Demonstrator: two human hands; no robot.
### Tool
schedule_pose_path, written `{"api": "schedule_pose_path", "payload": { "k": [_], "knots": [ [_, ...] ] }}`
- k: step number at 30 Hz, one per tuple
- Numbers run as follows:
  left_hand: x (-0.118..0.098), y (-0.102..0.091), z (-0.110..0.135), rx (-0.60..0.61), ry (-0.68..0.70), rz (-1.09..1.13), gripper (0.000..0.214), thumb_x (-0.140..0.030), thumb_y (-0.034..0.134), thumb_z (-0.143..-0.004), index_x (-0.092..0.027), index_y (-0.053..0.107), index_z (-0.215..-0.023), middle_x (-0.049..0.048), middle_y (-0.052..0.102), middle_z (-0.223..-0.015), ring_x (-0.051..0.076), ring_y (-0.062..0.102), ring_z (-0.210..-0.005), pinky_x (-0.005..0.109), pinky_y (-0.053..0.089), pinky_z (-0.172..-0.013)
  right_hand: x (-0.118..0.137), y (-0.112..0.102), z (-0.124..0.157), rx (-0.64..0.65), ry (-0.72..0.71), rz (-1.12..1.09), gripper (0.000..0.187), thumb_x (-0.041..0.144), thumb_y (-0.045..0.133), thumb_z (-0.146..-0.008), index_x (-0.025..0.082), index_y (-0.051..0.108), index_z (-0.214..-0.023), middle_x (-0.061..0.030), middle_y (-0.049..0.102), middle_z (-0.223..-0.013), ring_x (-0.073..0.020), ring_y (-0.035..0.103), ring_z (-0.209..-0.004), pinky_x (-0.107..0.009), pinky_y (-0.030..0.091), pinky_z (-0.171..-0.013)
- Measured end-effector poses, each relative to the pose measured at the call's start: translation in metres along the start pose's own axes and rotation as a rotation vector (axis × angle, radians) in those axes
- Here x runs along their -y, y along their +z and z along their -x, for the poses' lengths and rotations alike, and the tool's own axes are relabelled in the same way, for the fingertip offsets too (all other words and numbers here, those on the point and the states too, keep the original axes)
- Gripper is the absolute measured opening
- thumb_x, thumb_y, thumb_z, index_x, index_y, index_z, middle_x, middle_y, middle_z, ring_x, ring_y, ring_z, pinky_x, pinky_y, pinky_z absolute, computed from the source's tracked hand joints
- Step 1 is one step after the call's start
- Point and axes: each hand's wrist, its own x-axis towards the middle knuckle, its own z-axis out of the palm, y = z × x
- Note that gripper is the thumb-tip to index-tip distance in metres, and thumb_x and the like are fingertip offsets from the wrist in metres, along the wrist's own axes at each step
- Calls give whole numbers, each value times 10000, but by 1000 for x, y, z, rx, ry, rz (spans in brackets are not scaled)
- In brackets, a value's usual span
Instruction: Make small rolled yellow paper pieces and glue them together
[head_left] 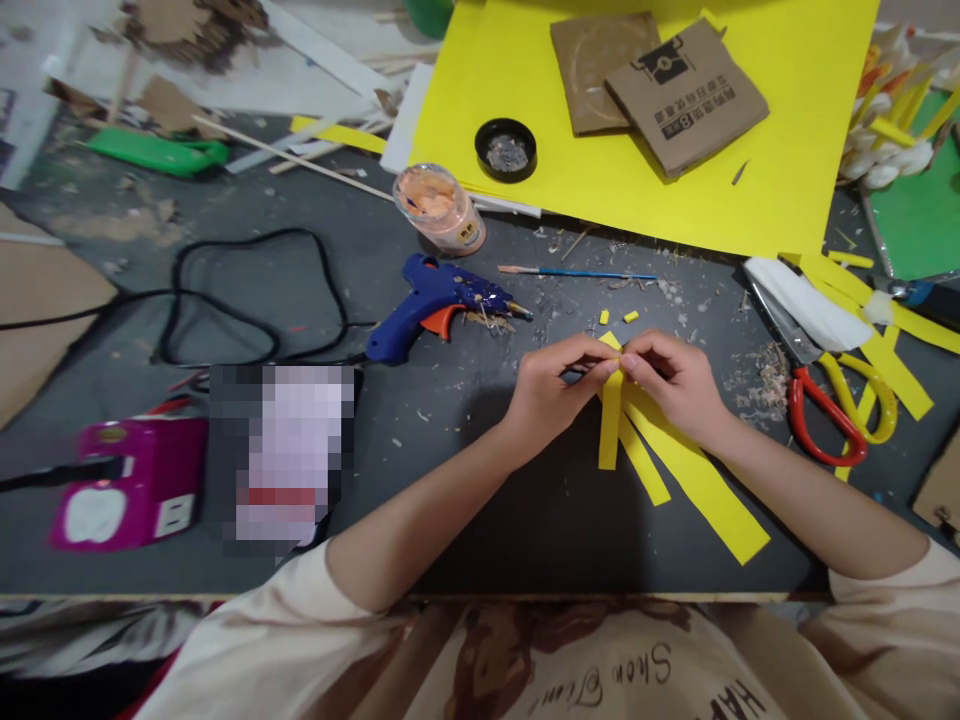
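My left hand (566, 375) and my right hand (671, 375) meet fingertip to fingertip over the dark table. Both are closed in a pinch on a small bit of yellow paper, mostly covered by the fingers. Beneath them lie several yellow paper strips: a narrow strip (610, 435), a slanted strip (646, 465) and a wider strip (731, 515) fanning toward the table's front edge. Just beyond the fingertips sit two tiny yellow paper rolls, one roll (604, 317) left of the other roll (631, 316).
A blue glue gun (439, 300) lies to the left, near an open jar (442, 210) and a thin paintbrush (577, 273). Red-and-yellow-handled scissors (825, 410) rest at right. Behind is a large yellow sheet (675, 215) bearing cardboard pieces (686, 100) and a black lid (505, 150).
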Motion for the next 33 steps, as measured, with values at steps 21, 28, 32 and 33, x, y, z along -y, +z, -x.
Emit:
{"api": "schedule_pose_path", "payload": {
  "k": [21,28,32,33],
  "knots": [
    [1,2,1,11,-157,68,131,-249,557,-836,-168,597,-742,-39,596,-591,72,577,-525,172,454,-516,-2,1,3,-25,-64,49,197,318,503,-892,196,547,-744,8,546,-682,-107,494,-629,-250,373,-587],
    [-1,2,2,0,-132,71,119,-246,556,-847,-169,610,-776,-22,645,-647,78,619,-575,165,482,-558,-1,2,4,-27,6,-74,159,343,548,-858,196,555,-799,15,563,-700,-95,505,-611,-232,389,-563],
    [-2,1,2,-14,-48,16,129,-254,580,-845,-160,638,-778,-12,664,-682,70,614,-596,146,471,-564,-1,1,3,-3,4,-52,185,345,532,-865,186,550,-772,23,536,-660,-87,484,-582,-227,374,-548],
    [-2,1,2,-17,-24,-4,132,-252,585,-844,-158,643,-772,-11,667,-686,67,611,-599,142,466,-564,-1,1,2,4,-3,-45,186,341,528,-867,184,550,-771,22,534,-658,-87,482,-582,-226,370,-546]
  ]
}}
